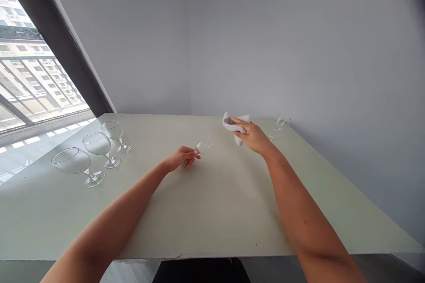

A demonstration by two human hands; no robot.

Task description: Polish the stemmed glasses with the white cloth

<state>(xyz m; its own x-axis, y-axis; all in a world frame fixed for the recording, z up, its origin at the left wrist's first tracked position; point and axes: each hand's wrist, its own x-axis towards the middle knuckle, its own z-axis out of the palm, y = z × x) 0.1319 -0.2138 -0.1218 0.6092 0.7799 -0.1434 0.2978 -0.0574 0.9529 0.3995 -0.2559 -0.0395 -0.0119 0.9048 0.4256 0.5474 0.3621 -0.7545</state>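
Observation:
Near the middle of the table, my left hand (184, 158) has its fingers closed around a clear wine glass (204, 146). The glass is tilted, its bowl toward the right, and parts of it are hard to see against the pale tabletop. Farther back and to the right, my right hand (250, 135) grips a folded white cloth (236, 127), held apart from the glass. Part of the cloth hangs below the fingers.
Three stemmed glasses, a front one (71, 161), a middle one (97, 144) and a rear one (113, 131), stand along the left of the pale table (206, 216). Another glass (281, 122) stands at the back right. Grey walls (282, 53) rise behind; a window (29, 66) is at left.

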